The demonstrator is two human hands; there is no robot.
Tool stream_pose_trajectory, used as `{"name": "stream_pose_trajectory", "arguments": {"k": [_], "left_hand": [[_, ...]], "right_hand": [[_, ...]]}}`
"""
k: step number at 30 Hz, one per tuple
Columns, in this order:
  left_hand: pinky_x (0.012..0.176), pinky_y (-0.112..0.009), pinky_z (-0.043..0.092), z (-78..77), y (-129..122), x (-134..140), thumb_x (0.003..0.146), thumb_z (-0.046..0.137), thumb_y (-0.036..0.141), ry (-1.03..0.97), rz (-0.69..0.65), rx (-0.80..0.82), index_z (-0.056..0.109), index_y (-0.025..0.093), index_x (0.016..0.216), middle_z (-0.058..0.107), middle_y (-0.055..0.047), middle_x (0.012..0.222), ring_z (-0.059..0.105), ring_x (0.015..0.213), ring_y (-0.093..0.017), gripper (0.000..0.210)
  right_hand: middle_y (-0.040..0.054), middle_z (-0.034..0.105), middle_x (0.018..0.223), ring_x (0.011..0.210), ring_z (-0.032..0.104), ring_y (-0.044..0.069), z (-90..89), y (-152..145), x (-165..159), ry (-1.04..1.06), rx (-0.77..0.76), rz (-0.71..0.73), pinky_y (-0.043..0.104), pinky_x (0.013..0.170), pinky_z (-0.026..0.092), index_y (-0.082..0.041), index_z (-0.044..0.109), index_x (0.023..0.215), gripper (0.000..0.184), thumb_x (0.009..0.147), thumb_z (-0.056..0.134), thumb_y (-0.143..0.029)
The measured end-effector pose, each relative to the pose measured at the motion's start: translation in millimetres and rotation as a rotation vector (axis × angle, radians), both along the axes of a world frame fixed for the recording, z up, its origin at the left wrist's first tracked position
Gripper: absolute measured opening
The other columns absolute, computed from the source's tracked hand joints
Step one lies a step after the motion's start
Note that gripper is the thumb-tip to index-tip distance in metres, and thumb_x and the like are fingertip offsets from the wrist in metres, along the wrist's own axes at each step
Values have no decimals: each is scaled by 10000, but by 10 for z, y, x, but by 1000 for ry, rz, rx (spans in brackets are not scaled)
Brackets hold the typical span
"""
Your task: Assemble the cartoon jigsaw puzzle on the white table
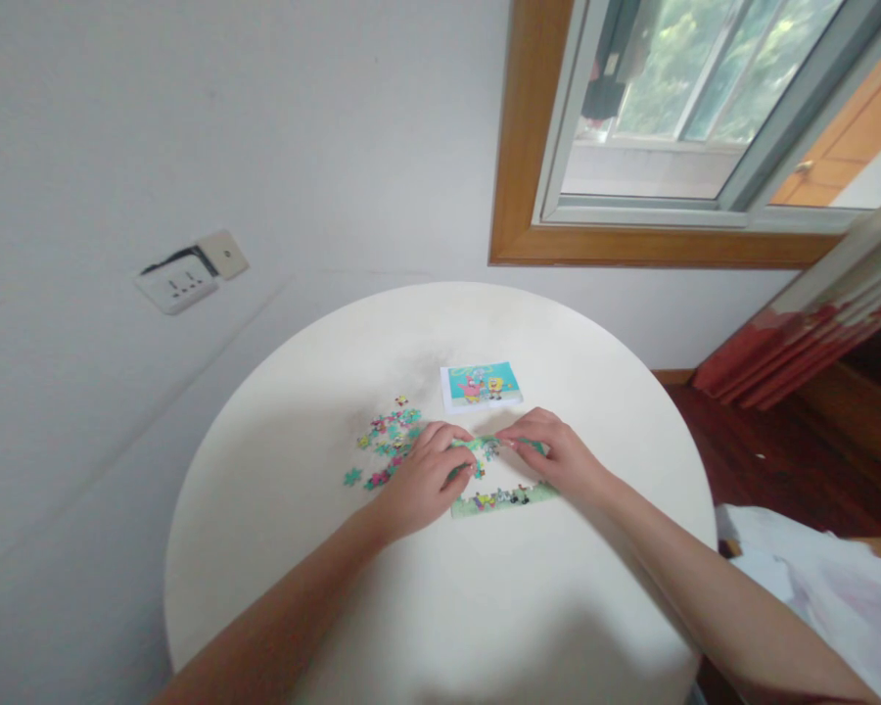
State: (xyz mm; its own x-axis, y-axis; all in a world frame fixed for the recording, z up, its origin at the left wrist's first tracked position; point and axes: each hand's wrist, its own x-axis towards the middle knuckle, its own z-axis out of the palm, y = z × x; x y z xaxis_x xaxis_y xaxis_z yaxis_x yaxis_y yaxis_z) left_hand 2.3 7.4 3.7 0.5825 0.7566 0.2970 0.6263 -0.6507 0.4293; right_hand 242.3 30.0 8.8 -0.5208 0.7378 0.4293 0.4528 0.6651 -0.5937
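A partly joined jigsaw puzzle lies on the table, with a pale green bottom strip (506,499) and a green top strip (486,443); white tabletop shows between them. My left hand (433,475) curls over the puzzle's left side, its fingertips on the edge pieces. On the other side, my right hand (554,452) has thumb and fingers closed at the top strip. Both hands cover parts of the puzzle, so the exact pieces under the fingertips are hidden. Loose jigsaw pieces (393,431) in turquoise, pink and yellow lie scattered left of my left hand.
A cartoon picture card (485,385) lies just beyond the puzzle. The round white table (279,568) stands against a wall with a socket (180,282). A wood-framed window (675,247) is at upper right, above a red and white curtain (793,343). White bags (800,578) sit right of the table.
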Motion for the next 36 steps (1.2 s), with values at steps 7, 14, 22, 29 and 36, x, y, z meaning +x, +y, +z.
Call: {"name": "stream_pose_trajectory", "arguments": {"k": [7,14,22,29,36], "left_hand": [[1026,-417,364,-47,-17,14,937,473,228,-4,-22,-24,658,208,913,555,-72,1148,433,1168,-237,188],[1031,-405,363,-36,-23,26,945,459,241,-26,-25,-57,662,211,946,555,-71,1157,441,1167,-230,205],[1028,-400,365,-19,-42,67,955,448,255,-46,-43,-85,656,206,921,566,-69,1159,454,1159,-223,217],[1021,-413,367,-22,-5,8,910,459,148,-77,3,-53,661,224,979,570,-66,1135,451,1149,-233,226],[1021,-417,365,-54,12,-18,880,478,108,-76,2,-33,646,225,1010,564,-63,1132,452,1145,-232,242]], "right_hand": [[58,699,968,927,592,192,-113,10,-14,-125,25,70,340,850,438,-258,736,995,197,866,587,-255],[59,664,953,935,554,191,-102,-39,-65,-212,23,74,340,864,397,-246,729,927,161,896,575,-278],[45,634,888,918,517,186,-31,-133,-167,-248,-38,38,328,835,363,-213,674,884,176,921,552,-334],[55,627,881,909,503,194,-26,-29,-33,-335,-60,-120,325,793,342,-196,683,824,210,924,514,-272],[51,600,857,906,476,197,-9,-26,-34,-522,-55,-251,336,783,302,-182,673,776,260,929,492,-288]]}}
